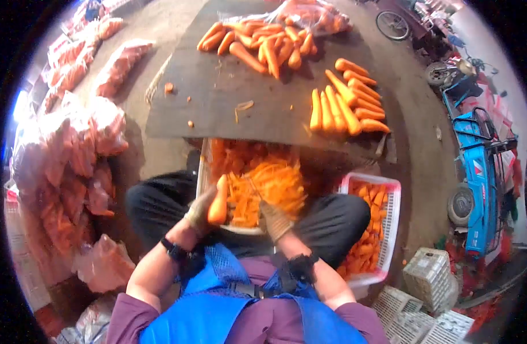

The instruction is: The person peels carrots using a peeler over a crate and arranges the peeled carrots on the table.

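Observation:
My left hand [201, 211], in a light work glove, is closed around a peeled-looking carrot [218, 200] held upright. My right hand [275, 221], also gloved, grips a thin-bladed tool [253, 187]; blur hides whether it is a knife or a peeler. Both hands are over a pale crate [201, 172] between my knees, full of orange carrot peelings [275, 182]. Tool and carrot are apart. On the dark board [217, 103] ahead, a row of smooth carrots [335, 112] lies at the right, and a loose heap of carrots [269, 46] lies farther back.
By my right knee stands a white and pink basket [394, 223] of cut carrot pieces [366, 229]. Bagged carrots [68, 155] are piled at the left. Plastic crates [427, 275] sit at the lower right, near a blue cart [478, 178]. A clear bag [326, 17] lies at the board's far end.

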`<control>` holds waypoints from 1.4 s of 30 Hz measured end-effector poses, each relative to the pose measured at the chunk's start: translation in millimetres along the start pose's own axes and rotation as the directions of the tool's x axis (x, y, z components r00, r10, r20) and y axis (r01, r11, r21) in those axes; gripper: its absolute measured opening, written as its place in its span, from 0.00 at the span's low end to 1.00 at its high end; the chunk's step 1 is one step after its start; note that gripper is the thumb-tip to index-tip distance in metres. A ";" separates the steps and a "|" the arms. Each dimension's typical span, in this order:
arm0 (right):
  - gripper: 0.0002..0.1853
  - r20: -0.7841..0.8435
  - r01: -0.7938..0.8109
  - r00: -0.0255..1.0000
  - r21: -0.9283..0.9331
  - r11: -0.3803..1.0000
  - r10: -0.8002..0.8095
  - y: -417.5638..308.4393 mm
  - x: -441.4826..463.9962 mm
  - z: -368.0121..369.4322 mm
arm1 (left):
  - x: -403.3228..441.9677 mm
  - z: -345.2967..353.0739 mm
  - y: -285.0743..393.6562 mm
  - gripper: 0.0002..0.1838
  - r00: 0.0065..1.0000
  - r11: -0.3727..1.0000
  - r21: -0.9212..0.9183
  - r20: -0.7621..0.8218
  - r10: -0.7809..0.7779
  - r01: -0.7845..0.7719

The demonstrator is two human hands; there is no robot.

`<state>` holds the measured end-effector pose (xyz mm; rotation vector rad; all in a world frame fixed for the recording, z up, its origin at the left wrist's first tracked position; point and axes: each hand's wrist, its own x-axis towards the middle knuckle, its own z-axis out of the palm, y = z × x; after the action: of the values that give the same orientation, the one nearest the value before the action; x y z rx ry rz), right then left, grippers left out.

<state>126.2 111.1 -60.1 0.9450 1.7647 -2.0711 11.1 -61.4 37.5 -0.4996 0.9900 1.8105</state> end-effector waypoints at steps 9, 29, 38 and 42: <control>0.30 0.006 0.324 0.933 -0.446 0.834 -0.359 -19.6 -23.0 8.6 | 43.4 -10.6 -9.0 0.18 0.987 0.956 -0.254 0.102 -0.125 0.148; 0.35 0.151 0.346 0.932 -0.644 0.682 -0.330 -18.8 -17.9 13.7 | 57.2 -2.9 -19.8 0.22 0.992 0.971 -0.206 -0.011 -0.127 0.122; 0.33 0.072 0.260 0.960 -0.588 0.766 -0.270 -38.9 -27.6 5.1 | 11.4 6.1 -24.8 0.21 0.978 0.976 0.072 -0.025 -0.205 0.207; 0.32 -0.052 0.181 0.960 -0.632 0.753 -0.274 -1.0 7.4 -2.3 | -49.6 30.0 -15.5 0.25 0.960 0.944 0.176 -0.029 -0.277 0.278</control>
<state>120.7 115.1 -64.0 0.7017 2.5165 -1.3558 49.5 -62.0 83.6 -0.5039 1.0194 1.4551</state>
